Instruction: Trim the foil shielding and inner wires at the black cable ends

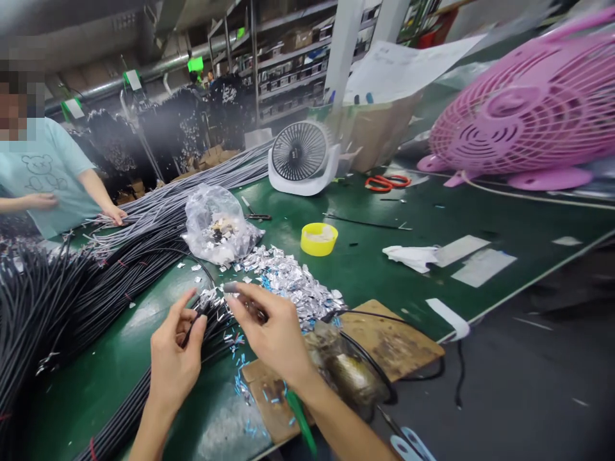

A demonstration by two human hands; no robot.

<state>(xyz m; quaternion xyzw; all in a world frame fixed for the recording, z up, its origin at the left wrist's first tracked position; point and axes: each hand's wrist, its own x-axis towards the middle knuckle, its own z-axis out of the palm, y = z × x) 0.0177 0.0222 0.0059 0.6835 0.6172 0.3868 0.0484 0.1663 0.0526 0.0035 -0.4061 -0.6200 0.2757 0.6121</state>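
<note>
My left hand (175, 349) is closed, thumb against fingers, around a black cable (196, 319). Its stripped end lies among silvery wire ends just beyond my fingertips. Close by on the right, my right hand (271, 326) has thumb and index finger nearly together, with a grey cover on the index fingertip. Whatever lies between those fingers is too small to make out. Beneath both hands runs a bundle of black cables (125, 410). A pile of silvery foil scraps (300, 285) spreads behind my right hand, and short blue wire bits (243, 378) are scattered below it.
Thick black cable bunches (52, 307) lie left. Behind are a plastic bag of scraps (216, 224), yellow tape roll (319, 239), white fan (302, 157), orange-handled scissors (388, 183) and pink fan (519, 112). A stained board (389, 339) sits right. Another person (52, 173) handles grey cables.
</note>
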